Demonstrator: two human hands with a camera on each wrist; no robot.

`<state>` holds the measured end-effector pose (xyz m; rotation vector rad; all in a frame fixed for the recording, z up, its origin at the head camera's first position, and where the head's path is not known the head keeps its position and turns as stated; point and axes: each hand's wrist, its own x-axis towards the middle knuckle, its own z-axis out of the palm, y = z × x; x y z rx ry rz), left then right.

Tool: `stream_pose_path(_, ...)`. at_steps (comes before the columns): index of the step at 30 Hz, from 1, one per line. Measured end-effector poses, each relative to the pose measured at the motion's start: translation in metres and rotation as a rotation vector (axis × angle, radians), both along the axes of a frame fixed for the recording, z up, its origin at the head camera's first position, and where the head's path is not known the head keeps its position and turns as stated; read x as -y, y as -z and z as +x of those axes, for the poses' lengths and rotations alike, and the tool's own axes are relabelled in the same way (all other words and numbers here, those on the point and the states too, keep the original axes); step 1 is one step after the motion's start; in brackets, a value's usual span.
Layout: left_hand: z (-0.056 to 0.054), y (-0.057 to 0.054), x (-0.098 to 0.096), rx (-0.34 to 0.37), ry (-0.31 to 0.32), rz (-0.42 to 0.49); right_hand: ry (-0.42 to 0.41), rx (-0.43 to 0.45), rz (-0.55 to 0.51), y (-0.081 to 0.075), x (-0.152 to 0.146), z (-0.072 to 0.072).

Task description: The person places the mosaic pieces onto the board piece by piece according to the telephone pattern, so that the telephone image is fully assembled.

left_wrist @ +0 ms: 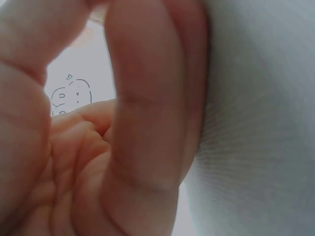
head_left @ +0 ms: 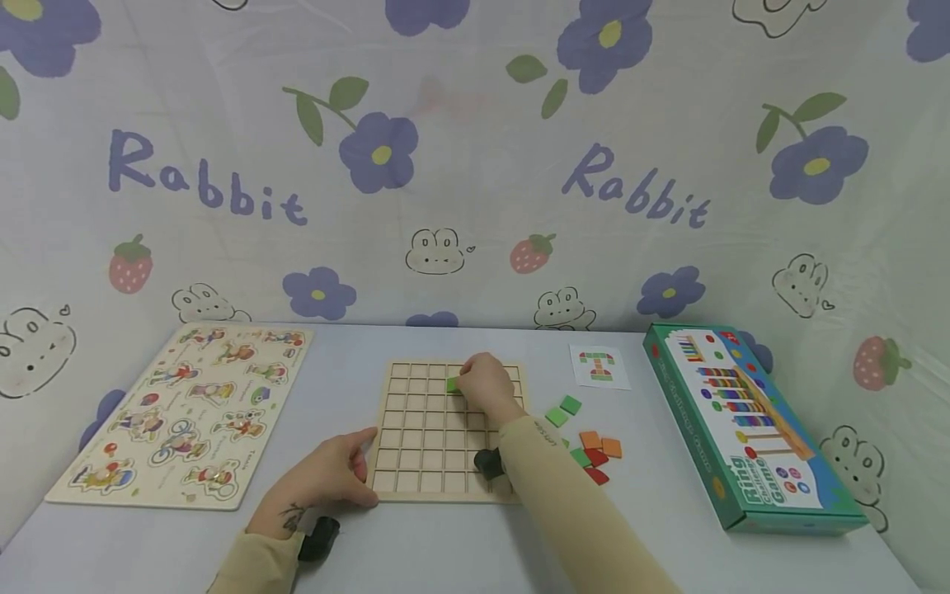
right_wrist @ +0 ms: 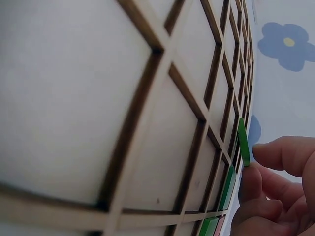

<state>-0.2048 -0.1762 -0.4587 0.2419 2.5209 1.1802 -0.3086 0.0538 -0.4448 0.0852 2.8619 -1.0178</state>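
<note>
Two bare hands work at a pale wooden grid board [head_left: 426, 429] with square cells. The right hand [head_left: 486, 386] lies over the board's far rows with its fingers curled, pinching a small green square tile [head_left: 452, 384] at its fingertips; in the right wrist view that green tile [right_wrist: 243, 142] stands on edge against the grid, touched by a fingertip [right_wrist: 252, 182]. The left hand [head_left: 326, 478] rests on the table with relaxed, nearly straight fingers touching the board's near left corner, holding nothing. In the left wrist view the fingers [left_wrist: 142, 113] fill the frame so closely that little else can be made out.

The right forearm covers part of the board's near right cells, so any tiles beneath it are hidden. Just beyond the right elbow lies a loose cluster of tiles: three green [head_left: 564, 410], two orange [head_left: 601, 444] and what seem to be two red [head_left: 596, 466], though the sleeve cuts some off. Past the right hand lies one small white pattern card [head_left: 599, 367], and further right one green game box [head_left: 750, 425]. Well to the left of the left hand lies one wooden picture puzzle board [head_left: 193, 408].
</note>
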Motion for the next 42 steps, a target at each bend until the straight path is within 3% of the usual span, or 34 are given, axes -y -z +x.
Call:
stream_pose_path(5, -0.001, 0.000, -0.002, 0.004, 0.000, -0.007, 0.003, 0.004, 0.010, -0.001, -0.003, 0.001)
stream_pose_path(7, -0.001, -0.001, -0.002, 0.004, 0.001, -0.011, 0.000, -0.002, -0.041, -0.002, -0.006, 0.002)
stream_pose_path(14, 0.002, -0.003, -0.002, 0.008, -0.021, -0.026, -0.104, -0.074, -0.465, -0.011, -0.032, 0.010)
stream_pose_path(18, 0.002, -0.003, -0.003, 0.006, -0.030, -0.021, -0.125, -0.087, -0.587, -0.019, -0.057, 0.018)
stream_pose_path(23, 0.002, -0.002, -0.004, 0.010, -0.029, -0.019, -0.071, -0.088, -0.558, -0.019, -0.097, 0.025)
stream_pose_path(28, 0.001, -0.002, -0.004, 0.006, -0.025, -0.023, 0.001, -0.080, -0.437, -0.015, -0.136, 0.029)
stream_pose_path(31, 0.002, -0.001, -0.004, 0.008, -0.029, -0.027, 0.002, -0.086, -0.364, -0.009, -0.154, 0.029)
stream_pose_path(36, 0.002, -0.002, -0.004, 0.017, -0.036, -0.023, 0.011, -0.043, -0.278, -0.001, -0.172, 0.027)
stream_pose_path(42, 0.002, -0.002, -0.005, 0.013, -0.035, -0.012, 0.054, 0.075, -0.187, 0.003, -0.179, 0.027)
